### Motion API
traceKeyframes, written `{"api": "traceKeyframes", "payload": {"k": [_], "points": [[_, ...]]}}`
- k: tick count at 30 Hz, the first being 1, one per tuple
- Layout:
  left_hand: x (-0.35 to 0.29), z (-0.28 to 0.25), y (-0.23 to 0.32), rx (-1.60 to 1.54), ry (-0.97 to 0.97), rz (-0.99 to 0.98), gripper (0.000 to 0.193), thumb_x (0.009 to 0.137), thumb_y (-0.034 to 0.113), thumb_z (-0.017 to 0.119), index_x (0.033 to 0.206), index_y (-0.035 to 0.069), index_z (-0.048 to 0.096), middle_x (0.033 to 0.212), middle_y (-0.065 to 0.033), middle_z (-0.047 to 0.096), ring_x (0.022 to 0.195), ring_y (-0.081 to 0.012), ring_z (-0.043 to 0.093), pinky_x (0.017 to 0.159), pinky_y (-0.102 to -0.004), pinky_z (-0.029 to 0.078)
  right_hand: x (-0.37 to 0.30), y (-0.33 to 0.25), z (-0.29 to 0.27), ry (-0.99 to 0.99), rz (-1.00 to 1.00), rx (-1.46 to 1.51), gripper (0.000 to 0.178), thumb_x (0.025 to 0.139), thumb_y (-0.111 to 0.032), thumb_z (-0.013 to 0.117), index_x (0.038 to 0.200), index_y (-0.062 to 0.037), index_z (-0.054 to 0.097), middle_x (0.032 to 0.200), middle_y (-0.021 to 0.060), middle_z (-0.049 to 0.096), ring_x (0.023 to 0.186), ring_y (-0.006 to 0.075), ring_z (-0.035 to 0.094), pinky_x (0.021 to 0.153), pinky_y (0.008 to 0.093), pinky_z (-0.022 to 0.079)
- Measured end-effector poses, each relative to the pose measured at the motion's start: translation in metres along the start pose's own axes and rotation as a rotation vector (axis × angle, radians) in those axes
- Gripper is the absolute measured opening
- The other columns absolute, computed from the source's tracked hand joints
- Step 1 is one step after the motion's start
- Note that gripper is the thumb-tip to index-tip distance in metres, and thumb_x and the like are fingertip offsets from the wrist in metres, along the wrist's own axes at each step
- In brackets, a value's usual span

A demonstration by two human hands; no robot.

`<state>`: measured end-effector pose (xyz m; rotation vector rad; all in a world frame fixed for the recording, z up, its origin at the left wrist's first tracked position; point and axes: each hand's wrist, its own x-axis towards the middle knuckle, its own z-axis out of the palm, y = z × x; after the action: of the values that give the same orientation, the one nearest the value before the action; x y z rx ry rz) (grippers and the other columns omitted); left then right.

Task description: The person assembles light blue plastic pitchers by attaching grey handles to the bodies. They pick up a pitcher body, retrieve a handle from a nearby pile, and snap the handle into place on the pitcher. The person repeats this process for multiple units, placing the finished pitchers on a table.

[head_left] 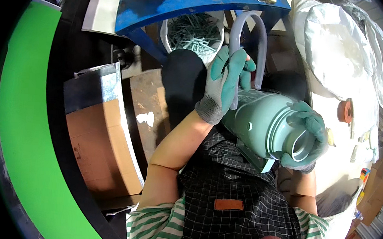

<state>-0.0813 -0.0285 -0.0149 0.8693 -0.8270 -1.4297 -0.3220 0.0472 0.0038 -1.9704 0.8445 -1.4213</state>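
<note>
A green plastic jug body [256, 120] lies tilted across my lap, its round neck pointing right. My right hand [312, 136], in a green-coated glove, is closed round the neck rim. A pale grey U-shaped handle [262, 44] arches upward beside the jug. My left hand [225, 77], in a matching glove with a grey cuff, is closed on one leg of the handle. That leg's lower end reaches down by the jug's side; whether they are joined I cannot tell. A fingertip shows bare through the left glove. A small round hole shows on the jug's shoulder.
Ahead stands a blue bench [196, 5], with a white bucket [163, 32] of greenish rod-like pieces under it. Cardboard [95, 143] and a green strip [29, 120] lie left. On the right, a white surface [328, 152] bears plastic bags [332, 49] and an orange-brown tape roll [345, 111].
</note>
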Motion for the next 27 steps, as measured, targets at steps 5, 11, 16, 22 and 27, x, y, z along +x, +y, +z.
{"api": "traceKeyframes", "payload": {"k": [5,11,16,22,27], "points": [[-0.006,0.006,-0.017,-0.515,-0.059,-0.04,0.022,0.108,0.027,0.058,0.112,0.006,0.064,0.087,-0.0001,0.061,0.069,-0.0059,0.055,0.056,-0.022,0.044,-0.014,0.003,0.003,0.067,0.064,0.024,0.087,0.063,-0.043,0.101,0.13,-0.0036,0.063,0.122,0.0236,0.067,0.12,0.0419,0.066,0.102,0.056,0.056],[-0.027,0.022,-0.002,-0.225,0.122,-0.161,0.022,0.106,0.023,0.051,0.087,0.011,0.052,0.066,0.0007,0.052,0.049,-0.007,0.038,0.045,-0.0238,0.03,-0.015,0.001,0.006,0.091,0.111,0.074,0.085,0.061,-0.032,0.101,0.131,-0.0024,0.063,0.127,0.0259,0.066,0.121,0.0405,0.066,0.098,0.0508,0.06],[-0.029,0.012,-0.013,-0.147,0.099,-0.184,0.023,0.107,0.026,0.051,0.092,0.01,0.055,0.074,-0.0036,0.056,0.065,-0.0115,0.053,0.062,-0.0274,0.046,-0.005,0.001,0.007,0.009,0.094,0.105,0.084,0.059,-0.029,0.102,0.128,-0.0026,0.063,0.127,0.0267,0.065,0.119,0.0391,0.067,0.096,0.0488,0.061],[-0.037,0.01,-0.037,-0.138,-0.032,-0.22,0.027,0.104,0.032,0.062,0.107,0.004,0.062,0.084,-0.0032,0.059,0.077,-0.0117,0.059,0.071,-0.0275,0.051,0.014,-0.02,0.007,-0.198,-0.01,-0.049,0.067,0.062,-0.029,0.1,0.116,-0.0081,0.067,0.108,0.0158,0.072,0.112,0.0409,0.071,0.101,0.056,0.056],[-0.056,0.034,-0.006,0.42,-0.348,0.991,0.027,0.084,0.027,0.073,0.103,0.007,0.068,0.108,-0.0119,0.062,0.1,-0.0256,0.063,0.084,-0.039,0.053,0.009,-0.026,0.001,-0.061,0.478,0.177,0.052,0.066,-0.024,0.096,0.107,-0.0098,0.068,0.102,0.0125,0.073,0.108,0.039,0.071,0.101,0.0558,0.055]]}}
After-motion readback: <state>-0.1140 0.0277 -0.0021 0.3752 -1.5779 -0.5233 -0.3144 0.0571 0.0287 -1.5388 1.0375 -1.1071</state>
